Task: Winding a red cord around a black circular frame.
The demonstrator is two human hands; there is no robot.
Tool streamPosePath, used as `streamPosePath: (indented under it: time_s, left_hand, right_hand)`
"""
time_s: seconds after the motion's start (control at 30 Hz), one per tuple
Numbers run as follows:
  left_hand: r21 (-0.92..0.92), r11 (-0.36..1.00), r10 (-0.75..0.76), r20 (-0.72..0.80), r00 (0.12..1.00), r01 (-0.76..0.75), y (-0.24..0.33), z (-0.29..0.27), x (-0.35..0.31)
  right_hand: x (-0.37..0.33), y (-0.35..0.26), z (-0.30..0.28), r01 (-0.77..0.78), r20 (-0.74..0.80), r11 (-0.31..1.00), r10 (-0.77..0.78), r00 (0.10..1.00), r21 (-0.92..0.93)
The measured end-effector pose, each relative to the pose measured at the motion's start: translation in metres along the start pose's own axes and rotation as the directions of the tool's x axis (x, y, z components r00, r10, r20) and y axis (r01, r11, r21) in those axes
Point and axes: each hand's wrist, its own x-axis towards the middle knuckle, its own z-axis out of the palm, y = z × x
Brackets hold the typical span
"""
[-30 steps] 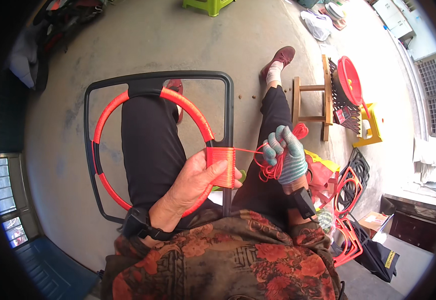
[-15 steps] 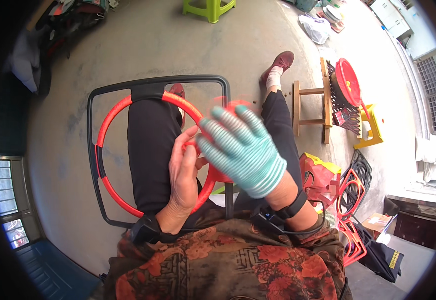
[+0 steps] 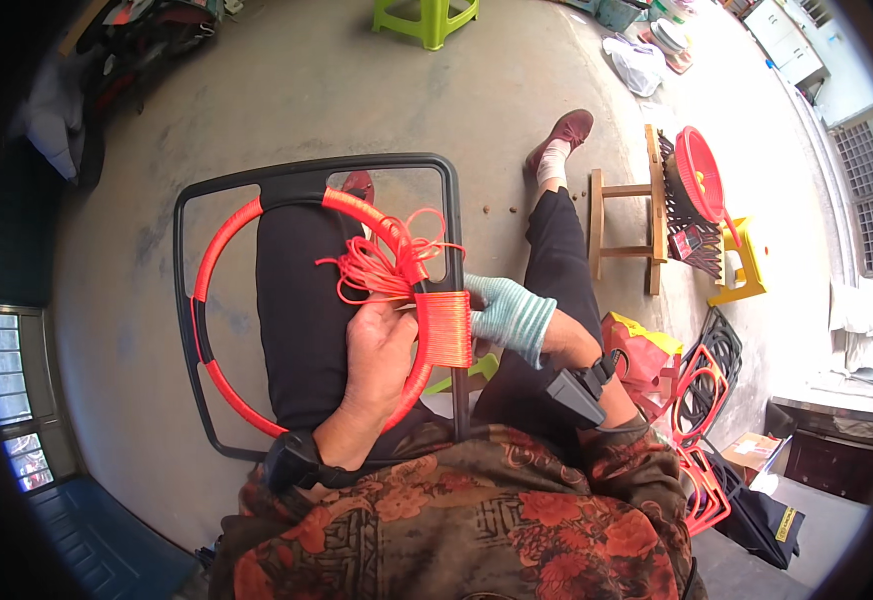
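A black frame [image 3: 454, 220] with rounded corners rests upon my lap, and inside it is a ring [image 3: 229, 228] wrapped in orange cord. Tight rows of orange cord [image 3: 447, 330] bridge the ring and the frame's right bar. A loose bundle of the same cord [image 3: 369, 268] lies over the ring just above them. My bare left hand [image 3: 382, 350] is closed on cord at the inner edge of the ring, its fingertips partly hidden. My right hand [image 3: 512, 315], in a green-and-white striped glove, is curled against the right bar, fingertips hidden behind it; what they hold cannot be seen.
At the right stand a wooden stool [image 3: 622, 245], a red basket [image 3: 699, 165] and a yellow stool [image 3: 750, 265]. Orange-and-black frames [image 3: 702, 390] lean beside a red bag [image 3: 642, 350]. A green stool [image 3: 427, 22] stands ahead.
My gloved right hand has moved from above the ring down and right, to the frame's right bar. The cord bundle and wrapped rows are now uncovered. My left hand's fingers have lowered and curled.
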Motion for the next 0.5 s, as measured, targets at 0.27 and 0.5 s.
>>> streamPosePath:
  time_s: [0.27,0.5]
  left_hand:
    - [-0.144,0.978,-0.152,0.008,0.988,0.151,0.013,0.001,-0.003]
    - [-0.134,0.987,-0.082,0.042,0.996,0.087,0.011,0.002,-0.004]
  right_hand:
    - [-0.049,0.018,-0.039,0.658,-0.492,0.560,-0.440,0.751,0.503]
    - [-0.069,0.036,-0.058,0.631,-0.601,0.326,-0.200,0.774,0.704]
